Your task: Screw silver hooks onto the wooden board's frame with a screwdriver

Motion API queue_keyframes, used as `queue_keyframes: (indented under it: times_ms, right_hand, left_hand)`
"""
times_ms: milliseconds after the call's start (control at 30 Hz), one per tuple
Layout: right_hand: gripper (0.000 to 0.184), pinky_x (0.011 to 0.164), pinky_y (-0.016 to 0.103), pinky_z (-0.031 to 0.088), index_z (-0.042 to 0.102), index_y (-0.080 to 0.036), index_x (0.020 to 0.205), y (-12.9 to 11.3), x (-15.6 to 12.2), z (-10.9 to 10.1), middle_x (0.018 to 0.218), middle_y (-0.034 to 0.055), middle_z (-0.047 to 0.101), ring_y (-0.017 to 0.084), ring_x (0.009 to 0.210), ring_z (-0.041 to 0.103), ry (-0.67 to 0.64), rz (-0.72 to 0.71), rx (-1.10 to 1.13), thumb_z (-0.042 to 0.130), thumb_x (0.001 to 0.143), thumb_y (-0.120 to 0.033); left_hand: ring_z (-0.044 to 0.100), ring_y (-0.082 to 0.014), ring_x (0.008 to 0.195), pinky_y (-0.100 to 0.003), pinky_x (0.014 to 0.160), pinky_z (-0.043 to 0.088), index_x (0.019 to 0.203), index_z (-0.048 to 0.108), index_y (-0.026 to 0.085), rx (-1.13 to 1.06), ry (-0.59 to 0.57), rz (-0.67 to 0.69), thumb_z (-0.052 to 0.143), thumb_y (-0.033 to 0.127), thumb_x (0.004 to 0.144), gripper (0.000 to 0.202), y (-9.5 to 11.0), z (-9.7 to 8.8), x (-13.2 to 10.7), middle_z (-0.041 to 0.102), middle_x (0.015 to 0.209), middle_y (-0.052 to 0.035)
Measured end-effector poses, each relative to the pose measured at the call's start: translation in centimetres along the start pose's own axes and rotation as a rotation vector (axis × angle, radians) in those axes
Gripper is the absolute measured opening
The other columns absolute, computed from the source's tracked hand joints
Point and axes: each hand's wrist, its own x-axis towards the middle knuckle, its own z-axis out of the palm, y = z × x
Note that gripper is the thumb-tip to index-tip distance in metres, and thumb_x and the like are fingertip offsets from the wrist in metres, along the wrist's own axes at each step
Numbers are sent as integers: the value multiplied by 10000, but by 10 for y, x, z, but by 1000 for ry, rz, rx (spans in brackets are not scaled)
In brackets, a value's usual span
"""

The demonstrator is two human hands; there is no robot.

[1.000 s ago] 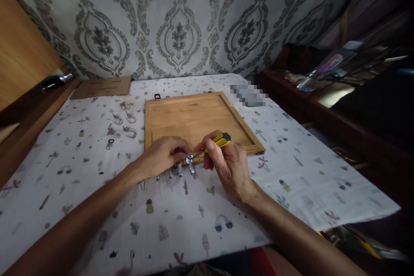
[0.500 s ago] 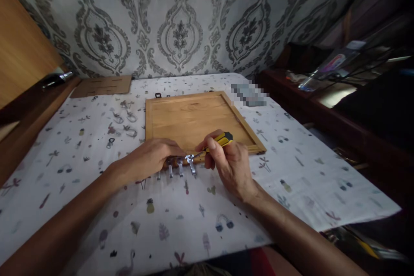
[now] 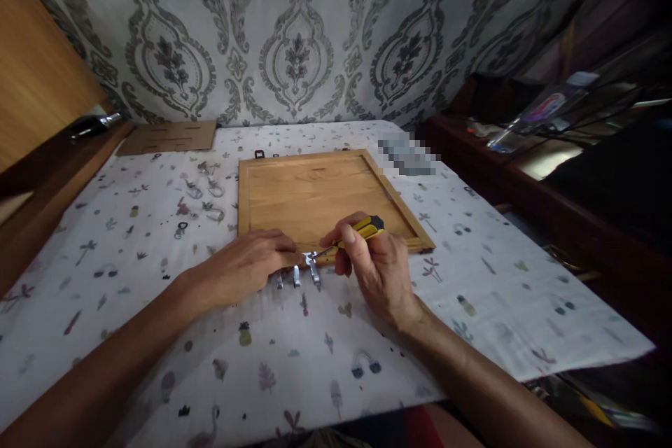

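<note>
A wooden framed board (image 3: 315,189) lies on the cloth, with several shiny metal hooks (image 3: 297,276) along its near edge. My right hand (image 3: 381,273) is closed around the yellow and black handle of a screwdriver (image 3: 362,231). Its shaft slants down to the left, with the tip at the rightmost metal hook (image 3: 313,271). My left hand (image 3: 257,255) rests over the near left edge of the board. Its fingers are bent together and their tips meet that same hook's left end; the thumb is mostly hidden.
Several clear plastic-looking loops (image 3: 213,185) lie left of the board. Brown cardboard (image 3: 168,136) sits at the back left, and a blurred-out flat object (image 3: 407,154) at the back right. A plastic bottle (image 3: 543,112) lies on the dark furniture at right. Patterned wallpaper (image 3: 297,49) stands behind.
The view has shifted slightly. My left hand has moved a little and covers more of the leftmost hooks. The screwdriver stays at the same hook in my right hand.
</note>
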Motion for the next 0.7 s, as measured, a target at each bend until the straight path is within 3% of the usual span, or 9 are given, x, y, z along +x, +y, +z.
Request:
queue_keyframes:
  times_ms: [433,533,700]
  right_hand:
    - [600,502,227,480,718,-166,754,-3,-1,-1,597,4,647,100,463,629,-4,-45,11,475,1057,-624]
    - [573,501,232,500,717,-178,781,-1,-3,-1,663,24,711,106,477,647,80,-58,68,487,1052,-627]
    - [561,485,254,516,690,-194,785,4,-2,-1,682,32,730,126,478,653,156,34,149,512,1022,-671]
  left_hand:
    - [673,-194,991,-285,823,470,1132,799,298,-16,-7,-36,541,24,989,404,-2,-2,7,725,1094,-26]
    - [676,-202,1012,-289,830,478,1158,800,298,-25,-17,-47,524,-32,946,480,-4,-3,7,722,1104,-31]
    - [682,-190,981,-283,825,495,1132,803,261,-61,-10,-43,546,38,999,365,-4,-3,6,721,1098,-43]
